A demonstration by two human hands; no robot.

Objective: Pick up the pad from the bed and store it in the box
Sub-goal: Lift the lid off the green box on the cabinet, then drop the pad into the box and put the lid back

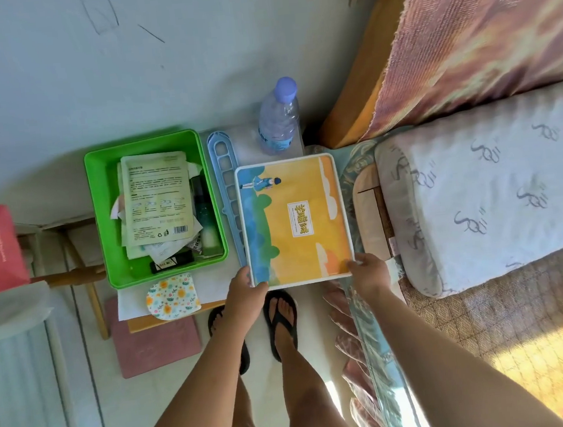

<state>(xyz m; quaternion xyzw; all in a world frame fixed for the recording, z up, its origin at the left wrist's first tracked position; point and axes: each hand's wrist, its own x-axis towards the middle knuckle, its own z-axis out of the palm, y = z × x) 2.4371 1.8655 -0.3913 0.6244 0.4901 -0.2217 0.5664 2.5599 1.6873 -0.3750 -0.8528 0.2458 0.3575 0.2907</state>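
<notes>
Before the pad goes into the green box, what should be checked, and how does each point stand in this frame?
1. Pad off the bed: ok, it is held over the small table, beside the box.
2. Two-handed hold: ok, left hand and right hand pinch its near corners.
3. Free room in the green box: not ok, packets and bottles already fill most of it.
4. Fit: cannot tell, the pad looks about as big as the box opening.
5. Path leftward: not ok, the blue rack lies between pad and box.
6. Water bottle: ok, upright and behind the pad.
</notes>
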